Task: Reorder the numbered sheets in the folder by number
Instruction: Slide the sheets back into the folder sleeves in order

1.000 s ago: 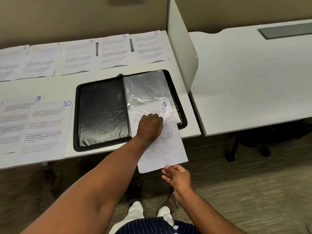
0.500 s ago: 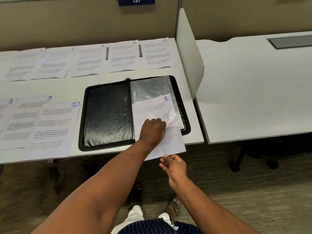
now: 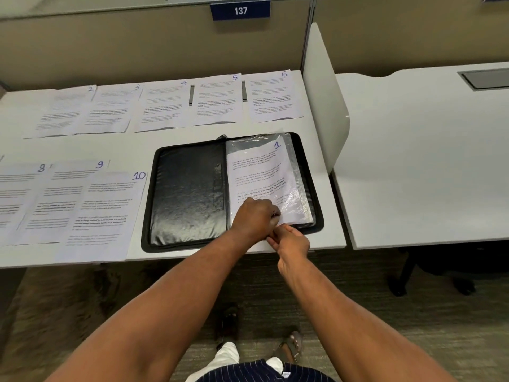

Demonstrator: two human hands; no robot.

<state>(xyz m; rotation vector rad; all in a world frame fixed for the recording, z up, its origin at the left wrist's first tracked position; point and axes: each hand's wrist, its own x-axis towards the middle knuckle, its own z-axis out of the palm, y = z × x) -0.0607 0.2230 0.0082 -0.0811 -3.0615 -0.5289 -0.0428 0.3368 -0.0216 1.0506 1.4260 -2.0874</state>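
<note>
Both hands pinch at the near edge of sheet 1 [image 3: 259, 175]: the left hand [image 3: 254, 216] presses on it, the right hand [image 3: 290, 241] grips just below. It lies in the open black folder [image 3: 190, 199] on the desk [image 3: 170, 144]. Three sheets, 8 to 10, lie left; five, 2 to 6, farther back.

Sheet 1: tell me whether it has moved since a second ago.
Yes. Sheet 1 has slid up into the folder, away from the desk edge it overhung, toward the far wall.
</note>
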